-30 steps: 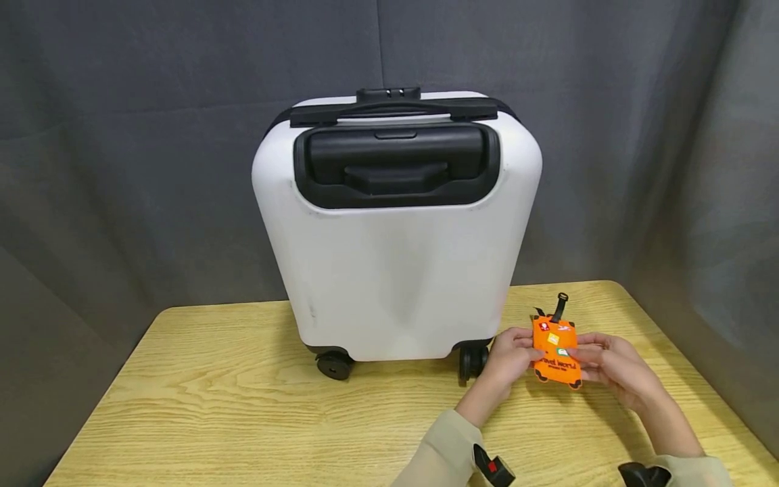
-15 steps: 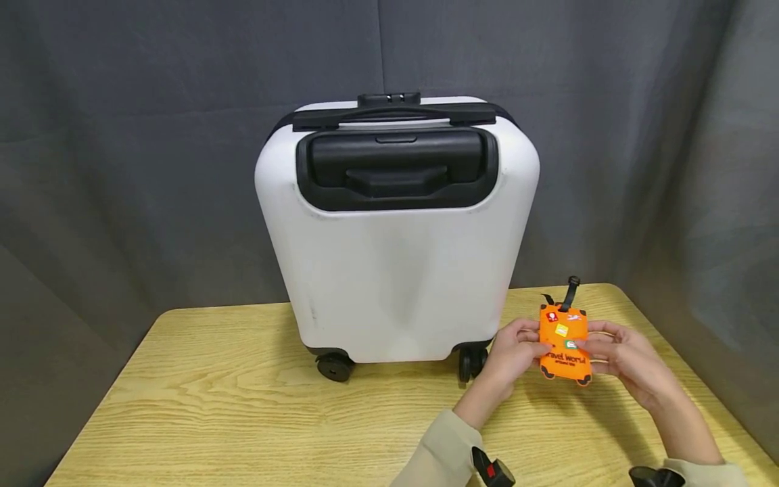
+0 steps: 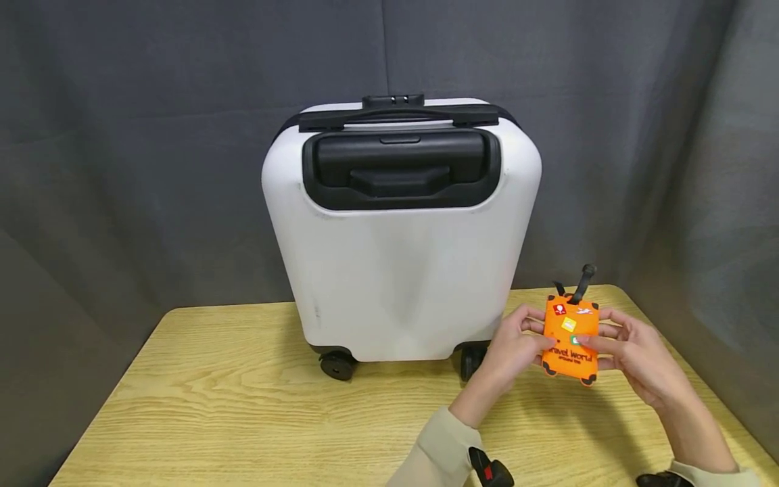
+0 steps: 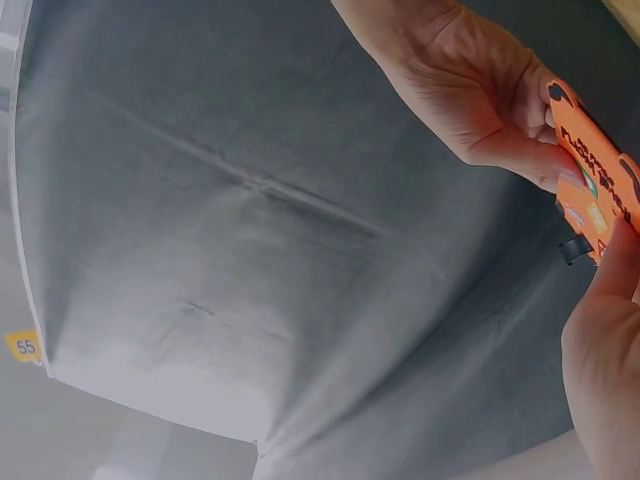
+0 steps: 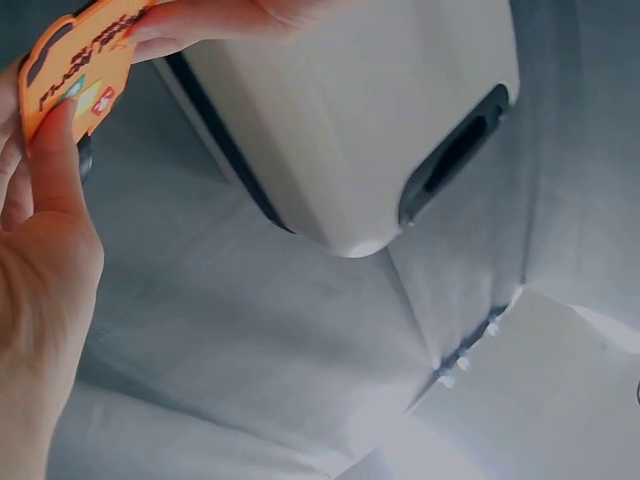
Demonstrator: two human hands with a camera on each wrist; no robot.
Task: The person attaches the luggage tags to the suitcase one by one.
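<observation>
Standing nearly upright above the right side of the tabletop (image 3: 243, 406), an orange luggage tag (image 3: 571, 338) is held between both hands, its long axis running top to bottom and leaning slightly right, with the black strap (image 3: 583, 283) pointing up and away from the person. The left hand (image 3: 511, 352) pinches the tag's left edge, thumb on the printed face and fingers curled behind; the right hand (image 3: 639, 362) pinches the right edge the same way. The tag is a flat, rubbery rectangle shaped like a small suitcase, with dark corner wheels and little coloured patches over dark lettering.

Only the head view shows the white hard-shell suitcase (image 3: 402, 270) standing on its black wheels just left of the hands, its shell smooth and rounded, its black recessed handle on top. The left wrist view shows the tag (image 4: 596, 180) edge-on against grey wrinkled cloth (image 4: 250, 200). The right wrist view shows the right thumb lying flat on the tag (image 5: 75, 65), with the suitcase's pale shell (image 5: 350, 110) behind.
</observation>
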